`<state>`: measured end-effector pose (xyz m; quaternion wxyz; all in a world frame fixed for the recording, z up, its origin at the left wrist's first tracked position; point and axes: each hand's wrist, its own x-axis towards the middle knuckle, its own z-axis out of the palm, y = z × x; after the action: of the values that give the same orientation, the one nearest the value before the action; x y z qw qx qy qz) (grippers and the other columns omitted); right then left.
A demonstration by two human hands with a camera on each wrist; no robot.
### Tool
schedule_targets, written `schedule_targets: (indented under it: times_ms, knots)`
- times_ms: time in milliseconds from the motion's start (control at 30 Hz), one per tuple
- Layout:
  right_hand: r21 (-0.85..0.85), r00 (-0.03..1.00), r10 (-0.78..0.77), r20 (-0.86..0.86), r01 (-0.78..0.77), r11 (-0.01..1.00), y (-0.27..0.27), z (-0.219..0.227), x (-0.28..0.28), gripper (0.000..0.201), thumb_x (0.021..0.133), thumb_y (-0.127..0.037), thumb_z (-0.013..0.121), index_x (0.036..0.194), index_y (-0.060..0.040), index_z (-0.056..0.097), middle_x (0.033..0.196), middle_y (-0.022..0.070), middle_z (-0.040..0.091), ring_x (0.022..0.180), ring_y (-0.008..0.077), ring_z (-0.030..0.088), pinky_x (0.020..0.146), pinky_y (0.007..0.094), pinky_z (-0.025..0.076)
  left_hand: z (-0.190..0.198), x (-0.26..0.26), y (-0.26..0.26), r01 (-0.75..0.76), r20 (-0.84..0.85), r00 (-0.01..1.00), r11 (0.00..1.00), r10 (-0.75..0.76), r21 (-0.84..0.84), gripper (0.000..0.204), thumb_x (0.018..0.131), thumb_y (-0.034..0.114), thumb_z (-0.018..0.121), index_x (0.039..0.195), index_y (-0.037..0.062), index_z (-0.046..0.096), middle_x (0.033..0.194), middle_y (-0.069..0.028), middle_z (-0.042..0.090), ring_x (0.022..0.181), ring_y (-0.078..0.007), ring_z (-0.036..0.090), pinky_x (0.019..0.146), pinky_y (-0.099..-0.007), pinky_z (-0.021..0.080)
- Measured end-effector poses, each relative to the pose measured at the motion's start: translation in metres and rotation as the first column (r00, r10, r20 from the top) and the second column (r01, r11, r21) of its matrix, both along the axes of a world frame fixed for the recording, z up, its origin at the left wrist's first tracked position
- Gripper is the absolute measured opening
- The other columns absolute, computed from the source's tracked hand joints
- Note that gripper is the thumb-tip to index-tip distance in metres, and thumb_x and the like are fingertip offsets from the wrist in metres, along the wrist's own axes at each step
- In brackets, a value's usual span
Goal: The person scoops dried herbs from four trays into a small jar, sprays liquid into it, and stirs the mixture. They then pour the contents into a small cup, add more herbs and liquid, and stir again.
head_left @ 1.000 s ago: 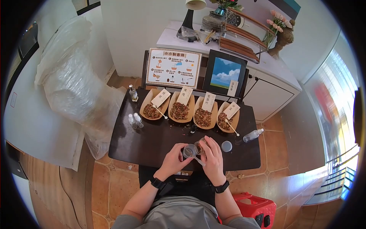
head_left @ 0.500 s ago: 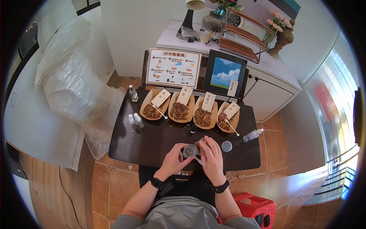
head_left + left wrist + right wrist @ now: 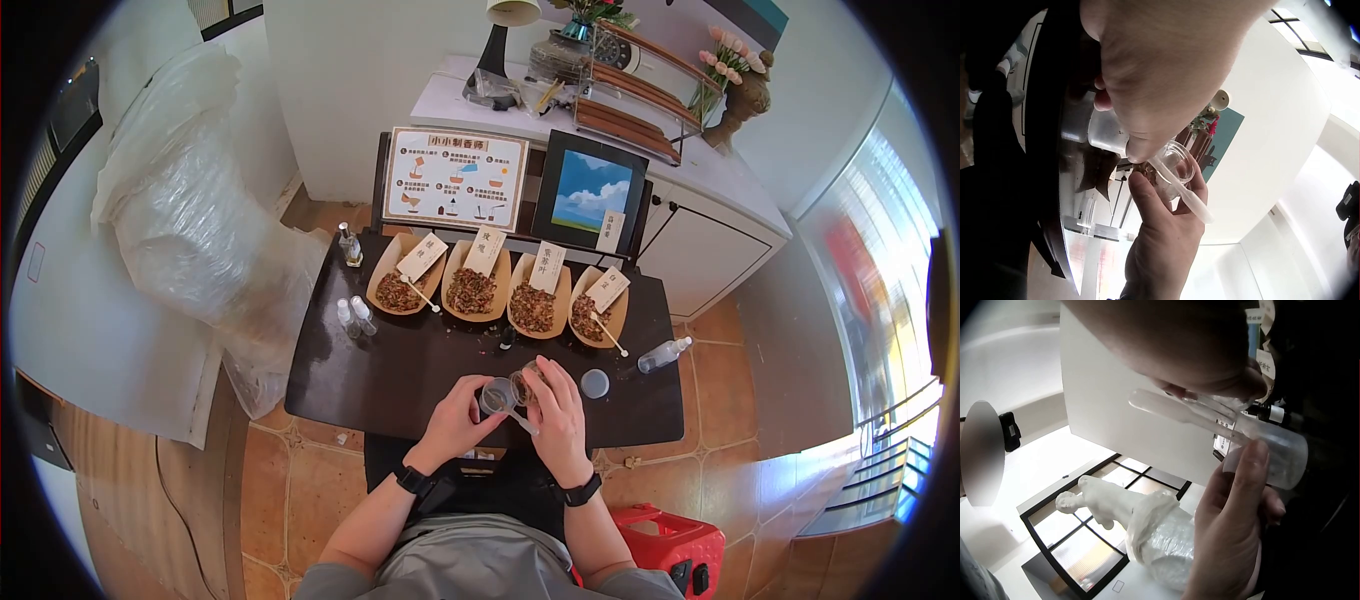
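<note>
We see the left hand [image 3: 462,418] pinching a cup [image 3: 495,396] and pipette [image 3: 526,425], the right hand [image 3: 562,415] gripping a jar [image 3: 521,388] alongside — near the table's [image 3: 385,385] front edge, the pipette slanting toward the right palm.

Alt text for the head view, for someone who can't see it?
The left hand holds a clear cup and the right hand a small jar of brown bits, above a dark table, before four labelled trays of similar bits.
</note>
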<state>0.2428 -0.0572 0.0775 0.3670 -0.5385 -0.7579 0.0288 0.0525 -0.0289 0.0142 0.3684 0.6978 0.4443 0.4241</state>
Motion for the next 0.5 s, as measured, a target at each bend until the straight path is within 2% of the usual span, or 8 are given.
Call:
schedule_targets:
  times_ms: [267, 333, 500]
  knots:
    - [0.006, 1.0, 0.008, -0.005, -0.008, 1.0, 0.0002, 0.0008, -0.0005, 0.059, 0.076, 0.014, 0.068, 0.133, -0.0035, 0.065, 0.146, 0.0162, 0.058, 0.134, 0.0409, 0.056, 0.111, 0.0487, 0.048, -0.0023, -0.0001, 0.0006, -0.001, 0.002, 1.0, 1.0, 0.001, 0.004, 0.059, 0.082, 0.016, 0.089, 0.132, 0.0041, 0.061, 0.114, -0.0066, 0.063, 0.067, -0.0113, 0.059, 0.06, -0.0264, 0.052]
    - [0.009, 1.0, 0.009, -0.006, -0.008, 1.0, -0.0001, 0.002, -0.0007, 0.059, 0.076, 0.014, 0.068, 0.133, -0.0034, 0.065, 0.146, 0.0163, 0.058, 0.134, 0.0411, 0.056, 0.111, 0.0488, 0.048, -0.0033, -0.0004, 0.0002, 0.002, -0.018, 1.0, 1.0, -0.001, 0.014, 0.059, 0.084, 0.021, 0.088, 0.134, 0.0056, 0.061, 0.121, -0.0083, 0.064, 0.065, -0.0139, 0.061, 0.06, -0.0286, 0.053]
    - [0.001, 1.0, 0.017, -0.008, -0.017, 1.0, -0.0004, 0.0032, -0.0006, 0.06, 0.076, 0.014, 0.067, 0.133, -0.0035, 0.065, 0.146, 0.0166, 0.058, 0.134, 0.0416, 0.055, 0.111, 0.0491, 0.048, -0.0013, -0.0003, -0.0002, 0.003, -0.007, 1.0, 1.0, -0.003, 0.01, 0.059, 0.084, 0.021, 0.088, 0.134, 0.0054, 0.061, 0.122, -0.0081, 0.064, 0.065, -0.0138, 0.06, 0.061, -0.0283, 0.053]
